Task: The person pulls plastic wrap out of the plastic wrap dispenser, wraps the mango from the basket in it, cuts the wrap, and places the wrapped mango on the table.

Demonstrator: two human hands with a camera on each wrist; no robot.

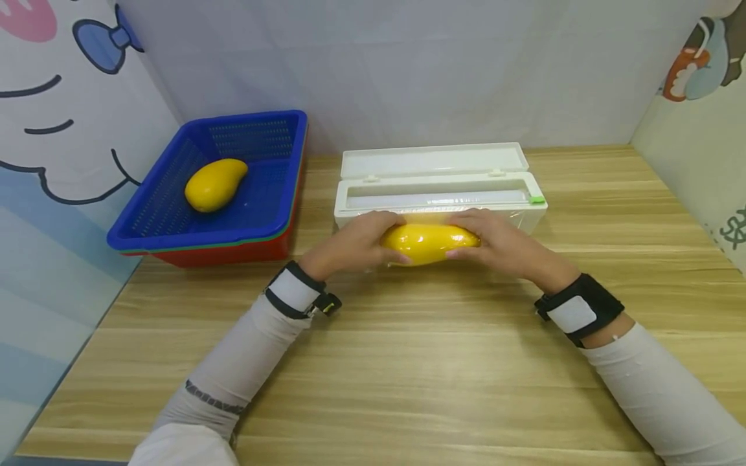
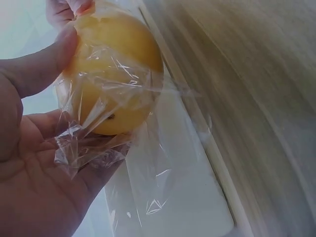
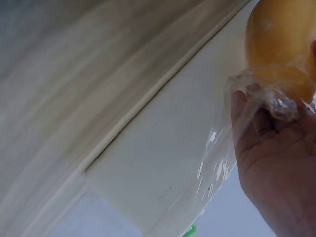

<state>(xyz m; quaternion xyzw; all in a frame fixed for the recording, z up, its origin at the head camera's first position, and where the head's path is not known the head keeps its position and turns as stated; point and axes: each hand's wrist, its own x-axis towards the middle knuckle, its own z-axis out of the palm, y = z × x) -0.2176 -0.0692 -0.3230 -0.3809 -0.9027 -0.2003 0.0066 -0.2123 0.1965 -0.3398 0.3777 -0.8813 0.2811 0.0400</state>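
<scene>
A yellow mango (image 1: 430, 243) with clear cling film (image 2: 113, 79) around it is held up between both hands, just in front of a white film dispenser box (image 1: 437, 188). My left hand (image 1: 362, 241) grips its left end, thumb on the near side and fingers behind. At the other end my right hand (image 1: 495, 244) grips it in the same way. In the left wrist view, loose crinkled film hangs past the mango's end over the left palm. The right wrist view shows bunched film by the right fingers (image 3: 242, 116) and a sheet trailing along the box.
The dispenser's lid (image 1: 434, 160) stands open at the back, with a film roll (image 1: 437, 199) inside and a green slider (image 1: 536, 200) at its right end. To the left, a blue basket (image 1: 201, 236) stacked in a red one (image 1: 233, 254) contains another mango (image 1: 215, 185).
</scene>
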